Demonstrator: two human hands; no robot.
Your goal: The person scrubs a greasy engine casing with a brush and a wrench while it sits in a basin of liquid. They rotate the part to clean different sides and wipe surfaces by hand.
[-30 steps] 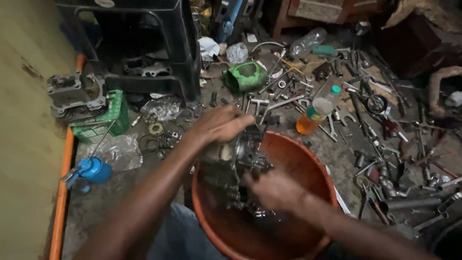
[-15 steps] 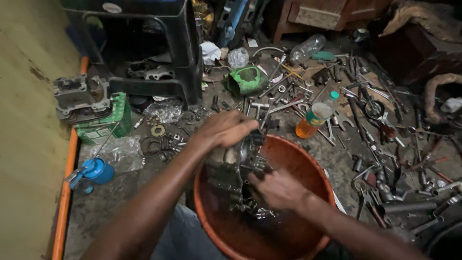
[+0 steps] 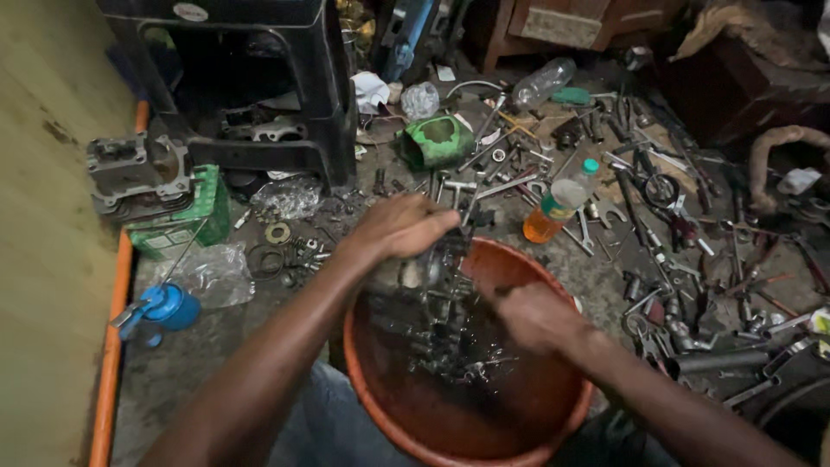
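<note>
At frame centre, both hands, left hand [image 3: 405, 227] and right hand [image 3: 534, 316], gripped an oily engine part [image 3: 432, 303] over the orange basin [image 3: 553, 424], best held steady and low.

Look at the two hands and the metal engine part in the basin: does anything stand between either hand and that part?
Nothing visible does. The left hand grips the top of the engine part and the right hand is against its side, inside the orange basin.

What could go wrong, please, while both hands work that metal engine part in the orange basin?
The dark liquid in the orange basin looks oily, so the metal part could slip from the left hand and right hand. Its sharp edges might nick the fingers. Splashes could reach the plastic bottle nearby.
</note>
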